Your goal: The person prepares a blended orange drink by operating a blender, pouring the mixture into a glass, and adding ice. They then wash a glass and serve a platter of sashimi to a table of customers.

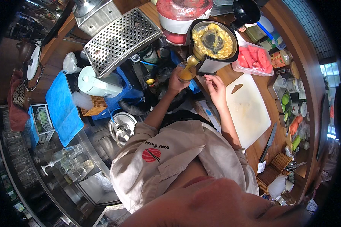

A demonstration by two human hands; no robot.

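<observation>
My left hand [176, 83] grips a clear glass [185, 74] under the spout of a citrus juicer [209, 66]. Orange-yellow juice runs from the spout [192, 60] into the glass, which holds some juice. Yellow pulp and seeds lie in the juicer's bowl around its clear central cone [213, 39]. Beside the juicer's base is my right hand [215, 86], its fingers partly bent and apart, with nothing seen in it. A white cutting board [248, 110] lies just right of my right forearm.
A plastic box of cut watermelon [253, 60] stands right of the juicer. A knife [268, 142] lies near the board's lower right. To the left are a perforated metal tray [122, 39], a pale green pitcher [98, 82] and a blue cloth [62, 109]. Limes [285, 100] sit in a metal container.
</observation>
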